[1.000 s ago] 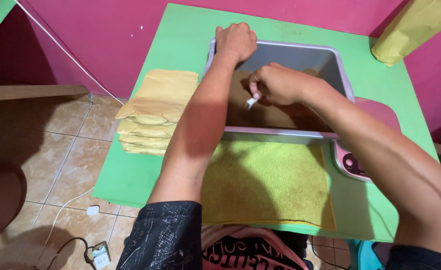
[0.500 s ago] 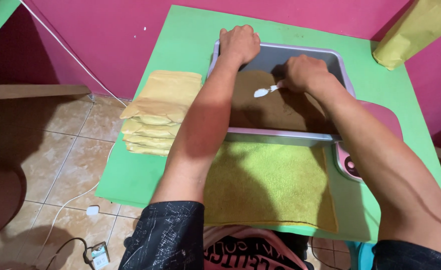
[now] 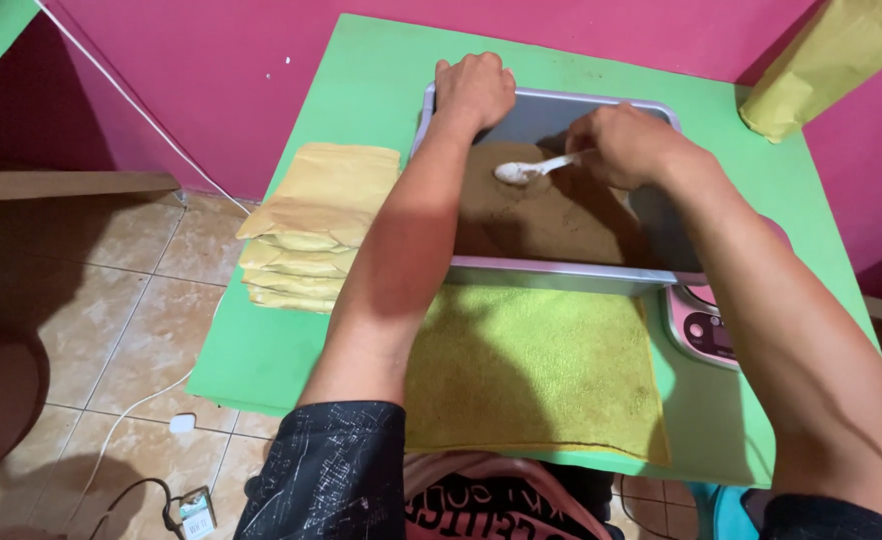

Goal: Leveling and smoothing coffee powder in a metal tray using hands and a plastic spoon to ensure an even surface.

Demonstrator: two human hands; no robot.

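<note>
A grey metal tray (image 3: pixel 561 274) holding brown powder (image 3: pixel 536 215) sits on a green table (image 3: pixel 361 90). My left hand (image 3: pixel 474 88) grips the tray's far left corner, fingers curled over the rim. Over the tray's far right part, my right hand (image 3: pixel 626 143) holds a white plastic spoon (image 3: pixel 531 170) by its handle. The spoon's bowl points left and hovers just above the powder.
A yellow-green towel (image 3: pixel 536 375) lies on the table in front of the tray. A stack of tan paper bags (image 3: pixel 311 225) is at the left edge. A pink scale (image 3: pixel 706 325) pokes out at the right. A tan bag (image 3: pixel 821 65) leans at the back right.
My right hand has moved from the tray's middle toward its far right side, and the spoon now lies flatter with its bowl pointing left. My left hand stayed on the tray corner.
</note>
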